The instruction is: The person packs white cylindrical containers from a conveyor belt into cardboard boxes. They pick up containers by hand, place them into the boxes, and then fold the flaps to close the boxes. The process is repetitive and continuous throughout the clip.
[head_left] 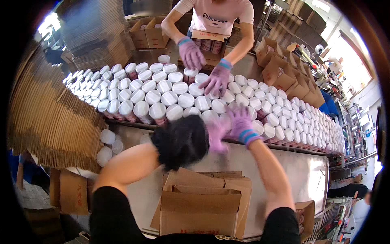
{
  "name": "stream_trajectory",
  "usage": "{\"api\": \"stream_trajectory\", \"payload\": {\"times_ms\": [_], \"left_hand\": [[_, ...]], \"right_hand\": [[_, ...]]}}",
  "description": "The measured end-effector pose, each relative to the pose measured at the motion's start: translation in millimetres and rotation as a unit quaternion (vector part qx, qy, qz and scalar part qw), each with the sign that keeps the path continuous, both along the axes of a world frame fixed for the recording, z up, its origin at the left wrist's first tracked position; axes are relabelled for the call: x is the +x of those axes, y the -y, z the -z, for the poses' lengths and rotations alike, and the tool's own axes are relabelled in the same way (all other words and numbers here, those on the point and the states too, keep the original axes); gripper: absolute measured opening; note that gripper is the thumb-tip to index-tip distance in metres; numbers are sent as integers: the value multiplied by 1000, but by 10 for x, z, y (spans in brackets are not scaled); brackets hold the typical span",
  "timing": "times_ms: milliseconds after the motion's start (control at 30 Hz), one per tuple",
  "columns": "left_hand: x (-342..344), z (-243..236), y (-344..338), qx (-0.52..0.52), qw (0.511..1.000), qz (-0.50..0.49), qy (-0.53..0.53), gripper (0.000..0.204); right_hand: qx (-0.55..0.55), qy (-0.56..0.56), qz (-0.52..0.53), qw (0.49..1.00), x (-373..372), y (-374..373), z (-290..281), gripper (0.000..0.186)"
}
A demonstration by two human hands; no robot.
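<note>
Rows of canisters (pixel 164 99) with white lids and pinkish printed sides stand upright, packed close, across the table. My right hand (pixel 240 123), in a purple glove with blue cuff stripes, lies over the lids at the near edge, its fingers apart. My left hand (pixel 217 136), also purple-gloved, is beside it at the same edge, smeared by motion. A dark fuzzy mass (pixel 183 142) hides my left wrist; I cannot make out what it is. Below my hands an open cardboard box (pixel 200 213) rests on flattened cardboard (pixel 195 179).
Across the table a person (pixel 219 18) has two purple-gloved hands on the far lids, with a filled box (pixel 206 38) before them. Stacked cardboard sheets (pixel 48 118) rise at left, near several loose canisters (pixel 107 136). Open cartons (pixel 280 75) line the far right.
</note>
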State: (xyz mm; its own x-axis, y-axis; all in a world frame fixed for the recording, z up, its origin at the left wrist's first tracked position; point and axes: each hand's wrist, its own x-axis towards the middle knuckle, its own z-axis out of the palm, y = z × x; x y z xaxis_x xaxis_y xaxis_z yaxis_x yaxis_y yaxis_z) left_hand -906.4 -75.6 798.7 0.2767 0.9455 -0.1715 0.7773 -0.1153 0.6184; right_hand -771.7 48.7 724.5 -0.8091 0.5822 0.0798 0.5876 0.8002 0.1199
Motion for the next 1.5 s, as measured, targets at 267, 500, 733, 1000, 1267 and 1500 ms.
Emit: {"api": "stream_trajectory", "payload": {"times_ms": [267,500,733,1000,1267,1500], "left_hand": [[-221,1233,-11,450,850,-91,-258,55],[64,-247,1367,171,972,-94,-130,73],[-212,20,1081,-295,947,49,120,80],[346,-301,1683,-17,965,261,11,69],[-499,144,124,288,925,-117,-220,71],[-475,623,186,336,899,-95,-265,74]], "right_hand": [[91,-86,-37,991,139,316,348,84],[-82,-54,-169,981,386,1187,-923,78],[-498,202,-130,833,21,1197,-1190,72],[-643,303,-184,679,250,1745,-1148,63],[74,-10,-66,995,-204,429,-499,83],[11,-67,-33,997,-196,587,-64,75]]}}
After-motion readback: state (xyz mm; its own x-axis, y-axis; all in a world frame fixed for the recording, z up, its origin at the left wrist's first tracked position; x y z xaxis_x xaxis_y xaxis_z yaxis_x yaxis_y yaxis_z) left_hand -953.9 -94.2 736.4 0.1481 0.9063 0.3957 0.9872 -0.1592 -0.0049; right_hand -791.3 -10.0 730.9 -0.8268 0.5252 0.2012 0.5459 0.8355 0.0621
